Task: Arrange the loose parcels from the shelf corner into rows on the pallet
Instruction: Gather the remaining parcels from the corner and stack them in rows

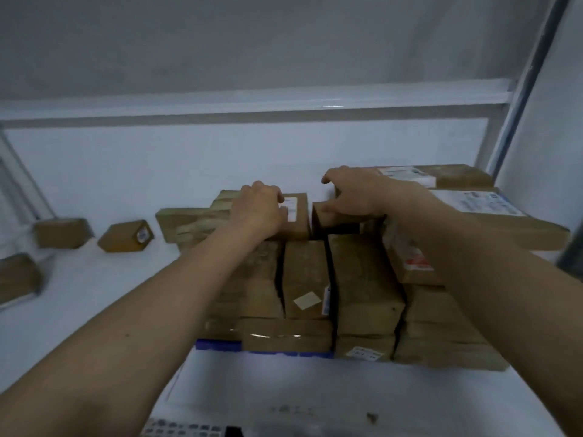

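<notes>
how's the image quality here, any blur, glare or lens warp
Head view: dim, flat, bluish light. The loose parcels at far left smear at the edge, while the stacked parcels are sharper though soft. The shelf rail bows and carries a small glare streak toward the right. Wide-angle stretch swells the forearms; the left hand and right hand look small.

A stack of parcels (366,288) is set in rows on a pallet (217,344), whose edge is seen below the front row. Three loose parcels (125,236) are placed well apart to its left. Two flat parcels (492,212) are laid behind on the right.
</notes>
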Available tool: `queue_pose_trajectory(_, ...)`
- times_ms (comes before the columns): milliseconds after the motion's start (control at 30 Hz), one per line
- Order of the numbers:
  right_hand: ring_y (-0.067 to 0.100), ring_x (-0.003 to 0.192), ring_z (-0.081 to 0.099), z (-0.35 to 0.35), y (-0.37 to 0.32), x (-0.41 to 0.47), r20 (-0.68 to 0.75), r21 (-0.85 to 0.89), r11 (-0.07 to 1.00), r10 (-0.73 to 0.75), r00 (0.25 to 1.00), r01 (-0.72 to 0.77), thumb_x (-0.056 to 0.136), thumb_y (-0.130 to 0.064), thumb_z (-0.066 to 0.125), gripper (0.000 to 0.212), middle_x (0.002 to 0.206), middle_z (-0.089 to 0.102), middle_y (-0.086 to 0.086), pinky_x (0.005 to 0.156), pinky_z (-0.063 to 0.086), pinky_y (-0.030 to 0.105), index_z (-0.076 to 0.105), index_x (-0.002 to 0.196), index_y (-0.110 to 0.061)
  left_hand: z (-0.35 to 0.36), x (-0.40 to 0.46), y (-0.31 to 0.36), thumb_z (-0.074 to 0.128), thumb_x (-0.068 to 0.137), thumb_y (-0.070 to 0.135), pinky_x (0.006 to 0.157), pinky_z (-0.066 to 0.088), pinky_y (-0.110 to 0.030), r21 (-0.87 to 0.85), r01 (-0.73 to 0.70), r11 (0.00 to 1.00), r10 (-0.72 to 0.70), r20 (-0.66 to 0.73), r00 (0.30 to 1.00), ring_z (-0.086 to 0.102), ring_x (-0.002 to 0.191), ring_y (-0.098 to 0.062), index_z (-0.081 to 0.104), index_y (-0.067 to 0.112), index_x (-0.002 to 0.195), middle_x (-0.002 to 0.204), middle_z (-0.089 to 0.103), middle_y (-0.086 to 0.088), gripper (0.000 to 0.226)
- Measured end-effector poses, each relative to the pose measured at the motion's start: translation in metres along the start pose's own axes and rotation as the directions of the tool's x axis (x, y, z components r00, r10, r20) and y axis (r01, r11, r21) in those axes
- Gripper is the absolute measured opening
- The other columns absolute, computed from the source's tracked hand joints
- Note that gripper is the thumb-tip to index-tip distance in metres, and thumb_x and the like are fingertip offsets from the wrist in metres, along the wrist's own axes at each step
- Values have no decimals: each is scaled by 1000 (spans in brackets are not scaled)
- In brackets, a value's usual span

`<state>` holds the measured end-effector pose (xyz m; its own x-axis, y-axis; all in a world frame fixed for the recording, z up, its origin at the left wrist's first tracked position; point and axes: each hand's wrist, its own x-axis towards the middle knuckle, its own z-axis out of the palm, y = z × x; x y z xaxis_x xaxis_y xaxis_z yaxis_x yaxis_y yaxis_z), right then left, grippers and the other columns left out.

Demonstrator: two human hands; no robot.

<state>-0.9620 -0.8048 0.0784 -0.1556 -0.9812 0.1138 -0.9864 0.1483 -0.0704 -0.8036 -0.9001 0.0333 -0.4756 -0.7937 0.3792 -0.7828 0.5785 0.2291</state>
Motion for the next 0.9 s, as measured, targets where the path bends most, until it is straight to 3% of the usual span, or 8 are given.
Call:
queue_pose_trajectory(67,27,124,43,9,-34,11,45,28,999,-19,999,18,90,-47,55,61,142,40,7,95,36,37,35,142,-20,-15,-9,-35,56,89,32,73,49,-31,12,55,998,-56,58,997,58,97,-23,70,23,109,113,63,-3,26)
queue_pose_trajectory(167,29,120,43,22,-90,28,100,37,997,-72,992,68,89,-47,55,58,136,43,9,98,39,40,39,137,-17,-42,-26,-95,56,86,29,60,42,-26,27,147,989,-149,88,985,57,87,-19,71,19,101,108,65,-1,24)
queue_pose_trajectory(267,27,118,44,34,-150,41,144,45,989,-146,979,141,89,-49,54,60,136,43,8,92,39,35,39,137,-16,-65,-46,-159,55,86,30,67,44,-28,69,215,974,-223,134,966,58,92,-21,69,16,107,110,65,-2,29)
queue_pose_trajectory(433,28,118,48,61,-244,61,174,51,976,-216,961,211,91,-45,54,58,134,47,10,98,42,40,41,137,-13,-86,-84,-254,53,88,37,77,47,-29,157,286,945,-314,198,929,60,98,-24,65,16,105,114,64,-4,29)
queue_pose_trajectory(533,28,119,49,83,-294,73,175,66,974,-225,959,216,90,-45,56,58,133,49,9,94,41,35,43,135,-11,-92,-110,-302,59,87,38,77,41,-27,105,338,935,-352,197,915,56,105,-24,62,18,110,124,57,-4,31)
queue_pose_trajectory(667,27,135,34,122,-351,85,230,98,973,-227,946,209,91,-49,54,68,150,33,9,107,31,37,33,145,-14,-89,-136,-356,58,89,42,89,45,-31,114,388,915,-404,258,877,57,112,-27,65,15,112,126,59,-8,36)
queue_pose_trajectory(900,33,140,23,175,-401,107,344,113,985,-164,925,133,90,-45,57,67,150,25,11,111,29,46,31,146,-16,-76,-144,-416,56,92,42,100,39,-33,99,398,912,-407,340,848,45,129,-28,52,15,135,143,46,-8,51)
